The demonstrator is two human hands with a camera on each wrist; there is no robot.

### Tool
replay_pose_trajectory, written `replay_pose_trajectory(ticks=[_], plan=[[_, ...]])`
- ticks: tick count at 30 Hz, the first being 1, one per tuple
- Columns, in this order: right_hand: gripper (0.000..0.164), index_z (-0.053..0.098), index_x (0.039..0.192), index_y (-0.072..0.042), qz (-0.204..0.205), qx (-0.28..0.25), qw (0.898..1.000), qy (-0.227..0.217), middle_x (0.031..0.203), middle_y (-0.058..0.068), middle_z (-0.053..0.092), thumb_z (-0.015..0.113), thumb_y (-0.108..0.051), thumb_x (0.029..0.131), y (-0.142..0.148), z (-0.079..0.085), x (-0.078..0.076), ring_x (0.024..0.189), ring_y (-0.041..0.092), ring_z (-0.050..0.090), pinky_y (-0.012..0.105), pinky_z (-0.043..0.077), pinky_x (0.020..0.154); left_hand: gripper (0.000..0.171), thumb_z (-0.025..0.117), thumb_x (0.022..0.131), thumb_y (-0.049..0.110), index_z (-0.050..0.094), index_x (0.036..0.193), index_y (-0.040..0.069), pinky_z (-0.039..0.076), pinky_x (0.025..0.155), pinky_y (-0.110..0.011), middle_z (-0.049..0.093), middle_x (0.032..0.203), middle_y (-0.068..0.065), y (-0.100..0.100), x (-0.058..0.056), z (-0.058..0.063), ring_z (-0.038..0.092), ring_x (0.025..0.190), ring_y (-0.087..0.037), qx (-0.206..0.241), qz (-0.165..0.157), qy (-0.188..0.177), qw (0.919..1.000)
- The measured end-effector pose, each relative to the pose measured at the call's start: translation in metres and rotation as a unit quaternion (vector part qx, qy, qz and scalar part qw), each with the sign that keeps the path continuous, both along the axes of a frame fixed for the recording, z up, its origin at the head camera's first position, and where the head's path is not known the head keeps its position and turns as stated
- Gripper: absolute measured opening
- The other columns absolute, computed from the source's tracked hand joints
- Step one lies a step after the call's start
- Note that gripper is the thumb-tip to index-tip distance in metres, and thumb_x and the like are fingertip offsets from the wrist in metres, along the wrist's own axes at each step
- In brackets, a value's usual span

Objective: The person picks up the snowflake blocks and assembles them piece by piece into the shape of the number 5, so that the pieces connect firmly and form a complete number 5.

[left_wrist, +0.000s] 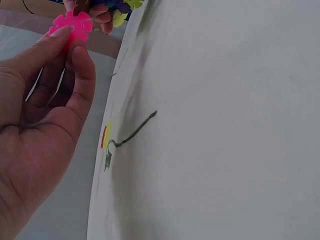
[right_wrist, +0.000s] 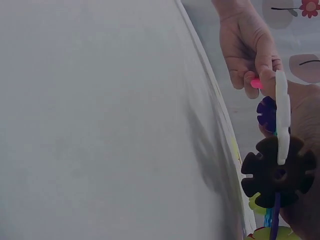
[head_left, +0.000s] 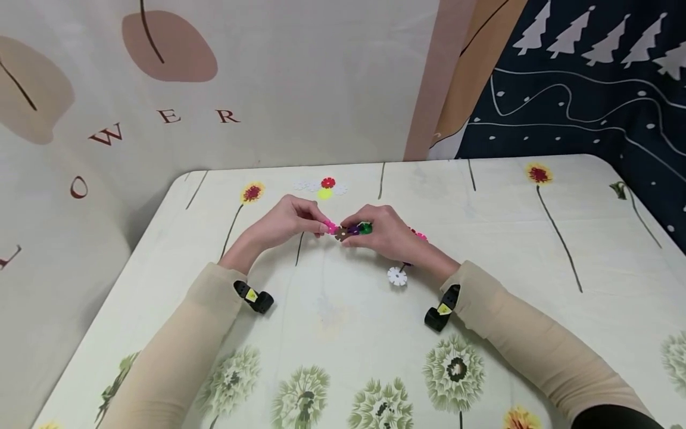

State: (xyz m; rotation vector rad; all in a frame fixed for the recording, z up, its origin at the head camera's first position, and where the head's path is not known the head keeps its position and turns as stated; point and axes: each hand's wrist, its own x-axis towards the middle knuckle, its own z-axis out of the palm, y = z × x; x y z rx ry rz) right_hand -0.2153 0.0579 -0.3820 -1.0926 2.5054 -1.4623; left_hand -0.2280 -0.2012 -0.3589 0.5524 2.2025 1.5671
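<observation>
My left hand point(head_left: 286, 223) pinches a bright pink notched disc point(left_wrist: 71, 26) between thumb and fingers. In the head view its edge meets a brown notched disc point(head_left: 342, 235) at the fingertips of my right hand point(head_left: 387, 231). That hand grips a chain of interlocking flower-shaped discs, with a purple disc point(head_left: 354, 230) and a green disc point(head_left: 366, 227) showing between its fingers. Part of the chain is hidden behind the hand. Under the right wrist its other end shows a white disc point(right_wrist: 283, 117), edge-on in the right wrist view, slotted into a dark disc point(right_wrist: 277, 172).
Several loose discs lie at the back of the table, among them a red disc point(head_left: 328, 182), a yellow disc point(head_left: 324, 193) and a white disc point(head_left: 340, 189). A flower-print cloth point(head_left: 332, 316) covers the table. Patterned curtains point(head_left: 321, 77) hang behind it.
</observation>
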Motion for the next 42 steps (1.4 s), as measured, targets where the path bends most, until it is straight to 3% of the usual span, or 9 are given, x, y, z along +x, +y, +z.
replay_pose_trajectory(ticks=[6, 18, 30, 42], plan=[[0.034, 0.079, 0.112, -0.006, 0.007, -0.017, 1.0, 0.014, 0.1, -0.002, 0.076, 0.09, -0.012, 0.08, 0.0014, -0.0016, 0.0005, 0.095, 0.011, 0.067, 0.03, 0.055, 0.083, 0.006, 0.075, 0.092, 0.0, 0.078, 0.096, -0.001, 0.054, 0.077, -0.038, 0.072, 0.089, -0.015, 0.0001, -0.0016, 0.0015, 0.064, 0.083, -0.039, -0.006, -0.012, 0.001, 0.9999], [0.034, 0.079, 0.112, -0.008, 0.019, -0.001, 0.999, -0.026, 0.1, -0.006, 0.077, 0.09, -0.015, 0.081, 0.0023, -0.0004, -0.0002, 0.096, 0.008, 0.07, 0.031, 0.055, 0.085, 0.003, 0.075, 0.091, 0.0, 0.076, 0.093, -0.002, 0.052, 0.08, -0.041, 0.071, 0.087, -0.014, -0.0001, -0.0021, 0.0065, 0.063, 0.082, -0.039, -0.009, -0.033, -0.018, 0.9992], [0.033, 0.081, 0.109, -0.009, 0.042, -0.003, 0.999, -0.033, 0.099, -0.006, 0.076, 0.091, -0.015, 0.079, 0.003, 0.0006, 0.0018, 0.093, 0.008, 0.069, 0.029, 0.053, 0.075, 0.003, 0.075, 0.09, -0.002, 0.077, 0.092, -0.002, 0.051, 0.079, -0.043, 0.071, 0.089, -0.015, 0.0034, -0.0043, 0.0069, 0.061, 0.081, -0.041, -0.007, -0.081, -0.025, 0.9964], [0.033, 0.08, 0.111, -0.011, 0.035, 0.011, 0.997, -0.072, 0.101, -0.006, 0.076, 0.09, -0.018, 0.081, 0.0058, 0.0015, -0.0034, 0.097, 0.012, 0.067, 0.032, 0.052, 0.08, 0.006, 0.079, 0.088, 0.001, 0.078, 0.094, -0.001, 0.054, 0.076, -0.038, 0.071, 0.089, -0.015, 0.0032, 0.0011, 0.0033, 0.067, 0.081, -0.038, -0.02, -0.027, -0.006, 0.9994]])
